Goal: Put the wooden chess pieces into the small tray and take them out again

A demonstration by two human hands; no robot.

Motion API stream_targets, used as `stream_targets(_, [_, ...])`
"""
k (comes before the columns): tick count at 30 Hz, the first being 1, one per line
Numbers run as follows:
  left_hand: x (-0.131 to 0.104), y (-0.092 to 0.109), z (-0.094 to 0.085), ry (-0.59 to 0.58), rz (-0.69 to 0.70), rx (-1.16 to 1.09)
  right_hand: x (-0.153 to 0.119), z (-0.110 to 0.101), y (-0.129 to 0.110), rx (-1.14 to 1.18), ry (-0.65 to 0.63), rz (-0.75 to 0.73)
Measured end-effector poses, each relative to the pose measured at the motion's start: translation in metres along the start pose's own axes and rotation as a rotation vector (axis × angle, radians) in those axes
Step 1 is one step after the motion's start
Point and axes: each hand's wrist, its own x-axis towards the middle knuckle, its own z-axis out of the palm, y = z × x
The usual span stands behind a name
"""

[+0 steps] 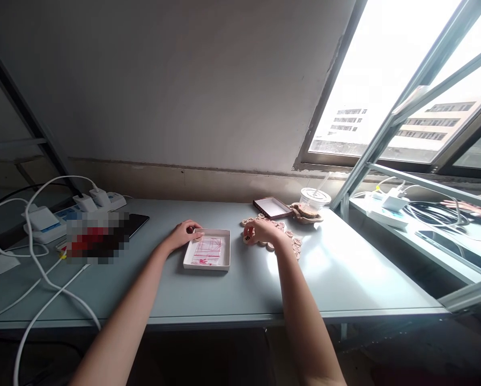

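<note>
Evidently both hands are busy at the tabletop [240, 295]. The left hand [182, 236] has its grip closed on the far left corner of a shallow box [206, 267], thumb over the rim and fingers outside. This box sits open side up, with a red-marked sheet [208, 252] lying inside it. To its right, the right hand [262, 231] has its grip pinched around a wooden disc [247, 239], just beside the box and not over it. More round discs [296, 249], marked with dark characters, lie clustered behind and to the right of that hand. Beyond them rests a brown-edged tray [272, 207], and beside it a clear lidded cup [315, 198] with a straw stands on a brown, crumpled-looking object [308, 214].
</note>
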Motion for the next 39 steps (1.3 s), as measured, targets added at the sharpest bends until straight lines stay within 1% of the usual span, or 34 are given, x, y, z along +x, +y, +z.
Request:
stream_targets(2, [0.000, 0.000, 0.000, 0.012, -0.001, 0.014, 0.001, 0.001, -0.003, 0.045, -0.005, 0.023])
stream_targets(3, [0.000, 0.000, 0.000, 0.017, 0.000, 0.025, 0.002, 0.002, -0.005, 0.090, 0.004, 0.012])
stream_targets(5, [0.001, 0.000, 0.001, 0.021, 0.007, 0.049, 0.006, 0.003, -0.013, 0.197, 0.068, -0.080])
stream_targets(7, [0.002, -0.001, 0.002, 0.027, 0.022, 0.076, 0.011, 0.008, -0.026, 0.267, 0.183, -0.210])
stream_targets(8, [0.003, -0.002, 0.002, 0.032, 0.028, 0.089, 0.014, 0.013, -0.035, 0.261, 0.239, -0.262])
stream_targets(10, [0.005, -0.003, 0.004, 0.042, 0.040, 0.110, 0.022, 0.026, -0.053, 0.158, 0.327, -0.327])
stream_targets(12, [0.006, -0.004, 0.005, 0.044, 0.045, 0.122, 0.030, 0.043, -0.069, -0.012, 0.413, -0.360])
stream_targets(14, [0.007, -0.004, 0.005, 0.053, 0.045, 0.131, 0.036, 0.058, -0.079, -0.150, 0.480, -0.382])
stream_targets(16, [0.007, -0.004, 0.006, 0.062, 0.046, 0.131, 0.040, 0.067, -0.083, -0.215, 0.518, -0.389])
stream_targets(19, [0.007, -0.003, 0.007, 0.059, 0.057, 0.127, 0.038, 0.064, -0.079, -0.184, 0.517, -0.370])
stream_targets(21, [0.007, -0.002, 0.007, 0.056, 0.056, 0.133, 0.035, 0.055, -0.073, -0.133, 0.491, -0.349])
stream_targets(23, [0.007, 0.000, 0.009, 0.059, 0.051, 0.154, 0.032, 0.044, -0.062, -0.124, 0.496, -0.308])
stream_targets(25, [0.006, 0.001, 0.010, 0.065, 0.050, 0.182, 0.031, 0.037, -0.049, -0.163, 0.559, -0.217])
stream_targets(27, [0.006, 0.000, 0.011, 0.064, 0.053, 0.197, 0.032, 0.034, -0.035, -0.239, 0.618, -0.086])
stream_targets(28, [0.006, 0.000, 0.011, 0.064, 0.053, 0.197, 0.033, 0.035, -0.029, -0.286, 0.621, -0.022])
stream_targets(30, [0.006, -0.002, 0.011, 0.061, 0.052, 0.188, 0.036, 0.037, -0.019, -0.366, 0.576, 0.070])
stream_targets(32, [0.007, -0.004, 0.011, 0.058, 0.054, 0.182, 0.038, 0.040, -0.014, -0.404, 0.516, 0.099])
stream_targets(34, [0.008, -0.005, 0.011, 0.053, 0.059, 0.179, 0.039, 0.042, -0.013, -0.406, 0.491, 0.091])
stream_targets(39, [0.007, -0.003, 0.012, 0.061, 0.060, 0.161, 0.040, 0.043, -0.013, -0.315, 0.535, 0.110])
